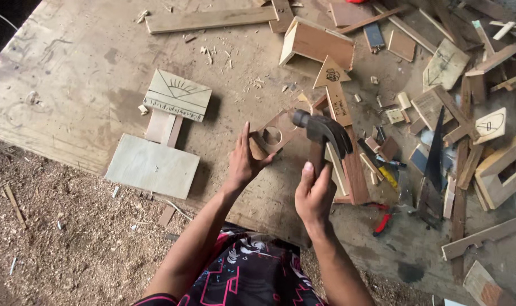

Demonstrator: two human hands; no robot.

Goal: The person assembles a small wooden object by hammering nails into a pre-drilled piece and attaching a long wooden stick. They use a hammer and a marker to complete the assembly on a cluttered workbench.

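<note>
Wooden arrow sign [334,90] behind hammer [320,129], right hand [313,192].

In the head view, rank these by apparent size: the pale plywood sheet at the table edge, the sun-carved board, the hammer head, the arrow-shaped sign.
1. pale plywood sheet
2. sun-carved board
3. arrow-shaped sign, partly hidden, so close to the board
4. hammer head, nearer the camera yet smallest

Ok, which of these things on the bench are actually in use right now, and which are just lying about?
In use:
- claw hammer, gripped by the right hand
- wooden piece with a round hole, steadied by the left hand

Lying about:
- arrow-shaped sign
- carved sun plaque
- plywood panel
- open wooden box
- handsaw
- offcuts
</note>
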